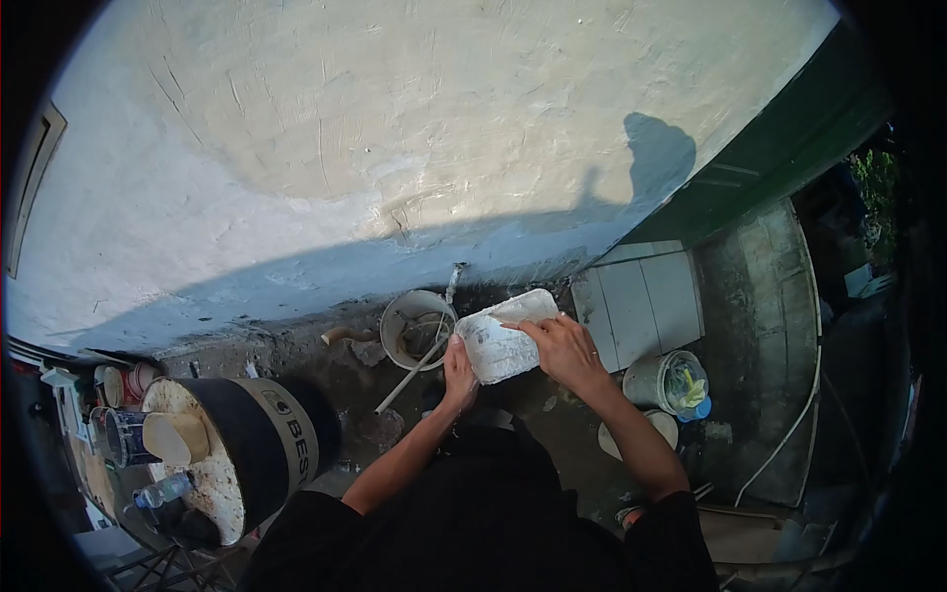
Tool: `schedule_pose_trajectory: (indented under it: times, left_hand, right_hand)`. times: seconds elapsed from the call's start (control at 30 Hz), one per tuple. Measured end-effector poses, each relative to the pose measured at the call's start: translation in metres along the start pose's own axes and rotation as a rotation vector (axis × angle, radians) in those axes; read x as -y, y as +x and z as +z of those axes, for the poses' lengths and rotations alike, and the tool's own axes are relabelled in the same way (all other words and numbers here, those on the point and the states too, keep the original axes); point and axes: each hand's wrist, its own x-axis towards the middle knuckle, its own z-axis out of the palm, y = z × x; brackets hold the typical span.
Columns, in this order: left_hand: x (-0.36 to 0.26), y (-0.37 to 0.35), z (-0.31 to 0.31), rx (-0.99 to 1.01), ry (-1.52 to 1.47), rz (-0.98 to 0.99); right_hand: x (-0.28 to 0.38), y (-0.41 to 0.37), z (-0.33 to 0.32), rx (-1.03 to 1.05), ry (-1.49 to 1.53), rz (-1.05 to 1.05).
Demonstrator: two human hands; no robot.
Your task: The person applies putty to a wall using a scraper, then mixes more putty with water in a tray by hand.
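A white rectangular tub (pixel 505 357), smeared with white paste inside, is held up in front of my body. My left hand (pixel 460 374) grips its left edge, thumb at the rim and the other fingers hidden under it. My right hand (pixel 564 350) reaches over the right side with its fingers closed together. A thin edge seems to show by these fingertips inside the tub, but what they hold is too small to name. Just left of the tub, a white bucket (pixel 392 329) stands on the ground with a pale stick (pixel 402 387) leaning out of it.
A rough plastered wall (pixel 395 128) rises ahead, with a short pipe (pixel 455 280) at its base. On the left stands a dark drum (pixel 266 434) bearing a plastic bottle (pixel 166 490). To the right are a bucket (pixel 646 383) with bagged items and pale panels (pixel 631 306).
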Motion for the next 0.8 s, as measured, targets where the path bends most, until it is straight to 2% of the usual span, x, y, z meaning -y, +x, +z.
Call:
schedule_pose_trajectory:
  times: [0.17,0.27,0.37,0.47,0.63,0.7,0.8]
  left_hand:
    - [-0.002,0.004,-0.004,0.009,-0.060,-0.029]
    - [-0.004,0.003,-0.004,0.001,-0.063,-0.029]
    - [-0.004,0.004,-0.009,-0.015,-0.080,-0.030]
    - [-0.005,0.002,-0.008,-0.046,-0.092,-0.004]
    - [0.005,0.000,-0.007,-0.041,-0.117,0.073]
    - [0.005,-0.001,-0.008,-0.017,-0.039,0.080]
    - [0.003,-0.001,-0.005,-0.009,-0.029,0.043]
  right_hand:
    - [-0.012,0.006,0.010,-0.066,0.189,-0.110]
    - [-0.012,0.005,0.006,-0.079,0.276,-0.084]
    - [-0.011,0.006,-0.009,-0.193,0.381,0.030]
    - [-0.010,-0.003,-0.010,-0.253,0.298,0.207]
    - [0.014,-0.024,0.024,-0.373,0.372,0.519]
    - [0.023,-0.026,0.034,-0.439,0.399,0.630]
    - [0.031,-0.027,0.041,-0.503,0.470,0.706]
